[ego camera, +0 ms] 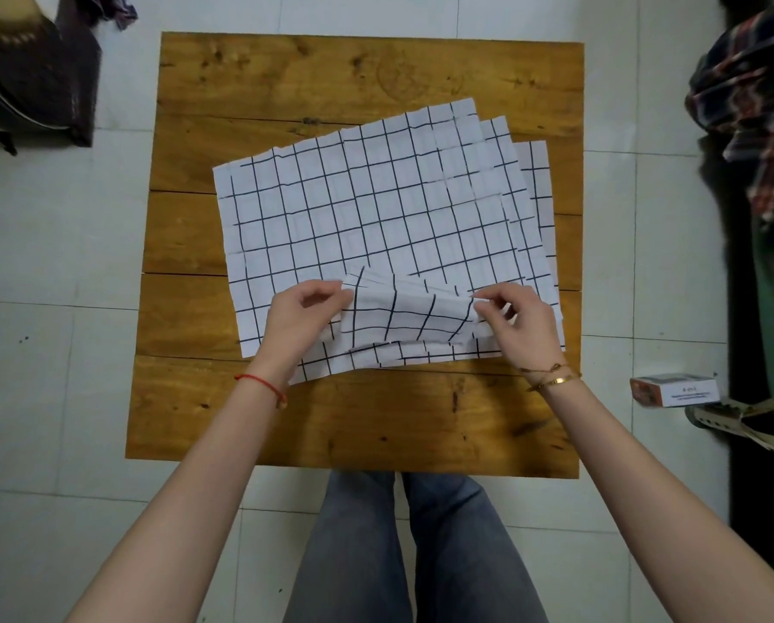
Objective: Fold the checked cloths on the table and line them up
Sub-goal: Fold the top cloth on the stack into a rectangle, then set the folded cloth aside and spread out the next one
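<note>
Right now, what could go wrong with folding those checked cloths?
Both hands, left hand and right hand, pinch the near edge of the top checked cloth. The stack beneath is already fanned out, so pulling might drag those cloths further askew. The fold could also come out crooked.

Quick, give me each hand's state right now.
Left hand: closed, pinching the left end of the small folded checked cloth.
Right hand: closed, pinching the right end of the same cloth.
</note>
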`<state>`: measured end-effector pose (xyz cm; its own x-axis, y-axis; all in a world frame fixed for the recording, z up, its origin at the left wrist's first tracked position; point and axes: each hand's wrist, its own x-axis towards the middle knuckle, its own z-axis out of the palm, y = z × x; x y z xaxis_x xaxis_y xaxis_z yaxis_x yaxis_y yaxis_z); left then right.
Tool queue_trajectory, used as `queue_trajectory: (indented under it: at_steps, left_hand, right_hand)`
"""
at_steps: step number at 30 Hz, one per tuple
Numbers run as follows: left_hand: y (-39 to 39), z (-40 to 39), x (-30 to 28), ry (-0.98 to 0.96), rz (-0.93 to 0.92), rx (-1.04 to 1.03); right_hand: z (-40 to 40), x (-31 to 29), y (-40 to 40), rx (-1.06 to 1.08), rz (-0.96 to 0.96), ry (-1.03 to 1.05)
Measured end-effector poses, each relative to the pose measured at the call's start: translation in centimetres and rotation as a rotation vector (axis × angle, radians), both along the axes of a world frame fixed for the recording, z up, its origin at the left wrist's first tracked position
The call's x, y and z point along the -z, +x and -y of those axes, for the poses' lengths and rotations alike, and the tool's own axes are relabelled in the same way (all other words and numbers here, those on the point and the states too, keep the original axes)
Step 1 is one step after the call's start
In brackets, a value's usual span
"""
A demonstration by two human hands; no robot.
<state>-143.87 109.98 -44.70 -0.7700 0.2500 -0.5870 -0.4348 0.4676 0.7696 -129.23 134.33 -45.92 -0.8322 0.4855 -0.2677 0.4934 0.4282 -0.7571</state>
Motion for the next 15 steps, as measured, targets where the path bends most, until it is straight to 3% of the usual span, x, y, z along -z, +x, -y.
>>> queue_trajectory:
  at_steps: [3, 8, 11, 15]
  left_hand:
    - [0.4, 0.0, -1.0, 0.115, -0.126, 0.047]
    - [0.7, -0.8, -0.8, 0.223, -0.080, -0.012]
    - [0.7, -2.0, 0.8, 0.188, -0.031, -0.102]
    - [0.4, -3.4, 3.9, -0.006, -0.017, -0.031]
  right_hand:
    - [-0.5, -0.6, 0.1, -0.020, -0.028, -0.036]
    - [-1.4, -0.7, -1.1, 0.075, 0.063, -0.384]
    - [-1.3, 0.5, -2.5, 0.165, 0.159, -0.358]
    - [-1.0, 2.7, -3.6, 0.242, 0.246, -0.240]
